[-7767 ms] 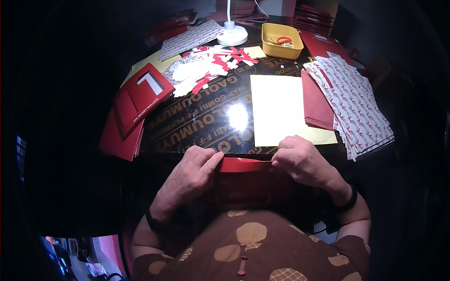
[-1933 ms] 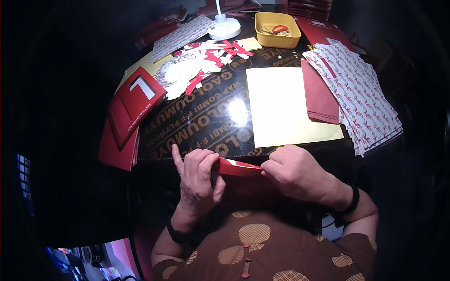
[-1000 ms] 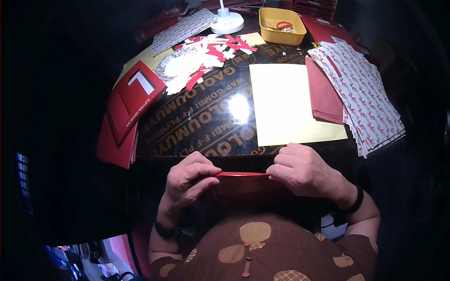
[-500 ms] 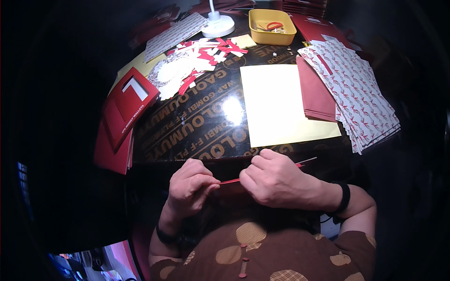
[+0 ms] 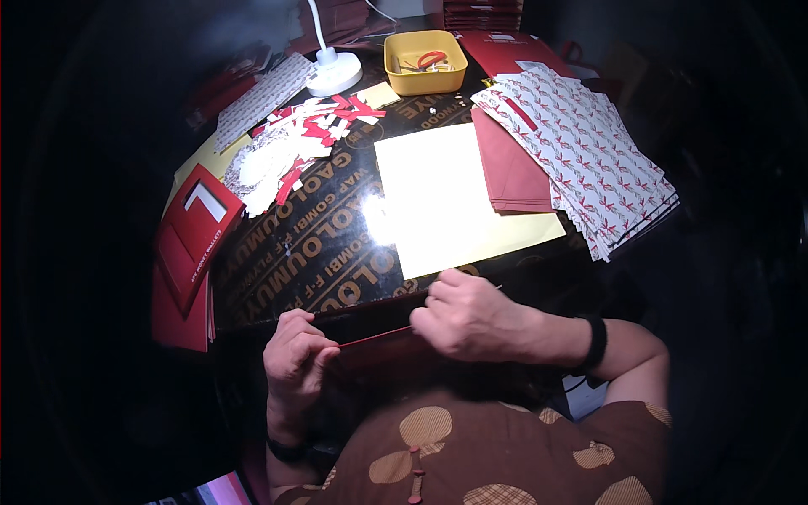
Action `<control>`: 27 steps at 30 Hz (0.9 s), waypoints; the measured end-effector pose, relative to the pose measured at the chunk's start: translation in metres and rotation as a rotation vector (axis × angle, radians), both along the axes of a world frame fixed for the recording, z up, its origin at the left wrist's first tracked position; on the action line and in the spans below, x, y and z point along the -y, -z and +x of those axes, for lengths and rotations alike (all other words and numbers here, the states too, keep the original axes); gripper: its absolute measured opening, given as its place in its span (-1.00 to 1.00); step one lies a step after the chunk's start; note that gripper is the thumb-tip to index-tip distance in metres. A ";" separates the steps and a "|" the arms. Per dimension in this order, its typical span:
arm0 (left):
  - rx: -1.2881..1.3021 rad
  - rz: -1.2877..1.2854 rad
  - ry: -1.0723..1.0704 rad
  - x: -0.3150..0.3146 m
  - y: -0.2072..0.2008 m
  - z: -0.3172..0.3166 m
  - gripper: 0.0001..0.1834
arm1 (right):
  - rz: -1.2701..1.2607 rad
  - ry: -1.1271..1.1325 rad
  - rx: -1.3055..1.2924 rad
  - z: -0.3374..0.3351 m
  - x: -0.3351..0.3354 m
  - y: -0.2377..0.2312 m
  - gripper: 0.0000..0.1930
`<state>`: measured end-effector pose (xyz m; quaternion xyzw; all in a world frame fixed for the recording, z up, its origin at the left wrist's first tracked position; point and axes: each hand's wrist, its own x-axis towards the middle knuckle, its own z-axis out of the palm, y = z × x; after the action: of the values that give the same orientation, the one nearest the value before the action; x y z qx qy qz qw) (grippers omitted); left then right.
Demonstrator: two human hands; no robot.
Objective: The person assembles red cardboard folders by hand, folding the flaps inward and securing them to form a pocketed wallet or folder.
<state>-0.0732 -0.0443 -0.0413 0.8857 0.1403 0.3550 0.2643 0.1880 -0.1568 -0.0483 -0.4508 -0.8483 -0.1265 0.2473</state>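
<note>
A thin red sheet of card or paper [image 5: 376, 337], seen almost edge-on, stretches between my hands just off the table's near edge. My left hand [image 5: 296, 358] pinches its left end between thumb and fingers. Further right, my right hand [image 5: 475, 318] is closed on the sheet's upper edge with curled fingers. Most of the sheet is dark and hidden below that edge. Beyond my right hand lies a blank pale yellow sheet [image 5: 446, 202] on the black printed tabletop [image 5: 316, 265].
Red folders [image 5: 189, 248] with a cut-out window lie at the left edge. Red and white paper scraps [image 5: 286, 143] are heaped behind them. A white lamp base [image 5: 335, 74] and a yellow tub [image 5: 425, 82] with scissors stand at the back. Patterned sheets [image 5: 589, 160] overlap red envelopes [image 5: 513, 168] on the right.
My hands have moved farther apart, with my left hand shifting left along the red sheet. More of its edge now shows between them. The whole view has swung a little to the right.
</note>
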 end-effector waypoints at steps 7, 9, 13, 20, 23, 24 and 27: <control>0.004 -0.019 -0.046 -0.004 -0.001 -0.008 -0.79 | -0.075 0.018 -0.049 0.033 0.024 -0.004 -0.81; 0.018 -0.011 -0.038 -0.005 -0.005 -0.007 -0.78 | -0.126 0.015 -0.051 0.035 0.026 -0.014 -0.79; 0.047 0.030 -0.023 -0.004 -0.019 -0.005 -0.76 | -0.119 -0.028 -0.063 0.037 0.030 -0.034 -0.80; 0.065 -0.097 -0.035 -0.010 -0.021 -0.011 -0.75 | -0.078 -0.053 -0.127 0.038 0.030 -0.053 -0.81; 0.103 -0.194 0.001 -0.015 -0.020 -0.012 -0.74 | -0.205 -0.046 -0.127 0.045 0.030 -0.067 -0.85; 0.096 -0.202 0.031 -0.017 -0.022 -0.012 -0.75 | -0.197 -0.052 -0.117 0.047 0.028 -0.069 -0.85; 0.155 -0.207 0.066 -0.023 -0.029 -0.008 -0.76 | -0.186 -0.045 -0.122 0.052 0.021 -0.076 -0.86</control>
<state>-0.0813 -0.0213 -0.0124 0.8275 0.1261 0.3972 0.3761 0.2397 -0.1783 0.0279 -0.4595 -0.8496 -0.0137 0.2585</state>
